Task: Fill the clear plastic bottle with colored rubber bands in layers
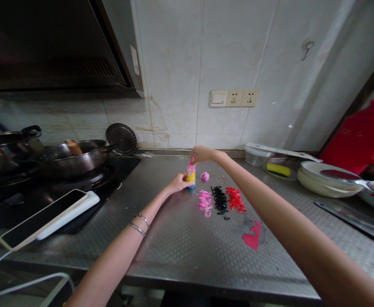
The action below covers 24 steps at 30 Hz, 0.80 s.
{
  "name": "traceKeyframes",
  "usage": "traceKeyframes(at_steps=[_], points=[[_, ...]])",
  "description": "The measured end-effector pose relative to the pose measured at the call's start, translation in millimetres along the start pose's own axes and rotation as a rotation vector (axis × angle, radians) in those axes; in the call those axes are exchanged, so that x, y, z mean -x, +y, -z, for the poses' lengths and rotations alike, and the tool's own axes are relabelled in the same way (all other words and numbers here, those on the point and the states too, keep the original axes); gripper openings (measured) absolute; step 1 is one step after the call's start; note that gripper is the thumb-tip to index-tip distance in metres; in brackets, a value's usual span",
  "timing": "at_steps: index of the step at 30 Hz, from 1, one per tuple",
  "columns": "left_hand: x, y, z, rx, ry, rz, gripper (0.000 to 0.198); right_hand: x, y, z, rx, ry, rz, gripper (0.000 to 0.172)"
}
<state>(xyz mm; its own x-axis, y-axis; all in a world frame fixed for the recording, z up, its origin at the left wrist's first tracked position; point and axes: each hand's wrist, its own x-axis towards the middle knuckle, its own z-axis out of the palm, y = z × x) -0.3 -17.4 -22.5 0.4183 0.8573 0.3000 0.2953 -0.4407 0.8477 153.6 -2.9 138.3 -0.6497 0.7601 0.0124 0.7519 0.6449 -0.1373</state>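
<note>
A small clear container with yellow and pink bands inside stands on the steel counter. My left hand is closed around its lower part. My right hand pinches at its top; what the fingers hold is too small to name. A pink lid-like piece lies just right of the container. Nearer to me lie three small heaps of rubber bands: pink, black and red.
A red smear marks the counter. A phone on a white power bank rests on the stove edge at left, with pans behind. At right stand stacked plates, a yellow sponge and a red board.
</note>
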Motion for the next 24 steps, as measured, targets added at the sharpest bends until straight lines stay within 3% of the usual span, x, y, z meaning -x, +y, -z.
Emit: traceKeyframes(at_steps=[11,19,24], points=[[0,0,-0.5,-0.006,0.005,0.013,0.035,-6,4,0,-0.030,0.008,-0.003,0.025],[1,1,-0.1,0.014,-0.003,0.008,0.033,5,7,9,-0.108,0.107,0.057,0.019],[1,2,-0.2,0.010,-0.001,0.042,0.034,18,13,11,-0.194,0.175,0.016,0.022]])
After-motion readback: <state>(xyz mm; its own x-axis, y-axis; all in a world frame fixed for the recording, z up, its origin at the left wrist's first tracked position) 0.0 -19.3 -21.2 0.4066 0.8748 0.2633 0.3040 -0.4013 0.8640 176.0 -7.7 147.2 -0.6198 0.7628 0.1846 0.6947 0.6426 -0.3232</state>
